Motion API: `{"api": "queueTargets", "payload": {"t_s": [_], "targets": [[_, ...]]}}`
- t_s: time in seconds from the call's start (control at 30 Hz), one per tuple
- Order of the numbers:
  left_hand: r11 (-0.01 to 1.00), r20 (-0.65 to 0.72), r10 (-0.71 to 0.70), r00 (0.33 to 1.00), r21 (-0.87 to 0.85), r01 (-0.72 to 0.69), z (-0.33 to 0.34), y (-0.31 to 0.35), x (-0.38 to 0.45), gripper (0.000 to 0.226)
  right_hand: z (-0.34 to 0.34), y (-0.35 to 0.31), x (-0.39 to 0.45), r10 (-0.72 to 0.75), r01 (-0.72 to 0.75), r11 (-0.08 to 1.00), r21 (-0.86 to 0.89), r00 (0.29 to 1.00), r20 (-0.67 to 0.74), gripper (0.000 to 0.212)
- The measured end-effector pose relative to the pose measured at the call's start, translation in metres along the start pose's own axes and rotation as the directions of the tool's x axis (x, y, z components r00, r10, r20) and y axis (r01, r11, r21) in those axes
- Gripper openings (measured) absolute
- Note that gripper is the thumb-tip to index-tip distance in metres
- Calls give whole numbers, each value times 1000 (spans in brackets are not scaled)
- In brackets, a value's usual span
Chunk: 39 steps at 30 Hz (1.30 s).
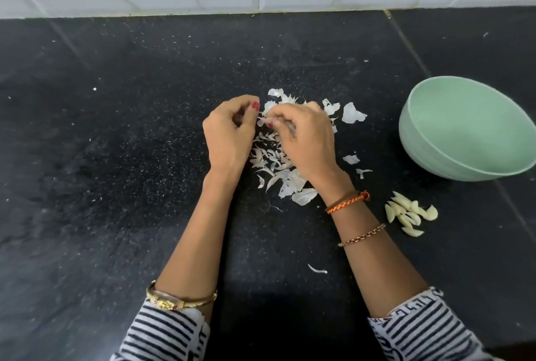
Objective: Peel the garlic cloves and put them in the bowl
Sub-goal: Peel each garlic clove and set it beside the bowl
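A black counter fills most of the frame. A green bowl sits at the right edge. At centre, the left hand and right hand, fingers curled, pinch a garlic clove between them over scattered skins. Peeled cloves lie lower right, beside the bowl.

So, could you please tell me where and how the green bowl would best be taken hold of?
Probably by the rim of the green bowl on its left side, fingers over the edge and thumb outside. The bowl looks empty and tilts its opening toward the person, so the thin rim is exposed there, and the right hand is the nearer one.
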State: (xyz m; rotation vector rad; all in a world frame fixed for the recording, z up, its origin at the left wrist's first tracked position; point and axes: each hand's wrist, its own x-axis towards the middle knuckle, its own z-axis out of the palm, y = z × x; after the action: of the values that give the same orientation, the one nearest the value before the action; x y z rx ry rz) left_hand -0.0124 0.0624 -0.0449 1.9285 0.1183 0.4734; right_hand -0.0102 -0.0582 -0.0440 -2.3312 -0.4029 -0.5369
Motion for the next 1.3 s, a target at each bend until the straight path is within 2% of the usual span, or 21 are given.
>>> {"api": "queueTargets", "payload": {"t_s": [0.03,0.1,0.2,0.4,0.63,0.87,1.0,1.17,1.3], "targets": [[999,21,-10,1000,-51,11,0,1,-1,11,-1,1,0,44,-40,998,50,995,-92,6],[985,101,-23,995,-169,40,0,2,-1,12,0,3,0,125,-103,986,131,977,-173,9],[954,202,-26,979,-289,85,1,3,-1,22,1,6,0,156,-116,970,213,971,-182,13],[938,200,-23,979,-335,91,3,4,-1,22,1,11,-1,140,-108,976,191,977,-162,12],[912,147,-62,987,-393,115,6,10,-2,30,1,11,-1,47,-17,991,129,971,-235,8],[866,190,-35,981,-485,124,3,8,-1,23,0,13,-1,7,32,992,126,955,-296,3],[869,175,-23,984,-483,106,4,8,-2,29,0,12,-2,-66,90,994,56,941,-331,1],[813,230,-105,968,-541,217,0,9,0,31,1,12,-2,-168,182,983,9,926,-339,12],[760,251,-159,955,-586,281,1,14,0,29,2,13,-1,-196,213,977,10,915,-354,13]]}}
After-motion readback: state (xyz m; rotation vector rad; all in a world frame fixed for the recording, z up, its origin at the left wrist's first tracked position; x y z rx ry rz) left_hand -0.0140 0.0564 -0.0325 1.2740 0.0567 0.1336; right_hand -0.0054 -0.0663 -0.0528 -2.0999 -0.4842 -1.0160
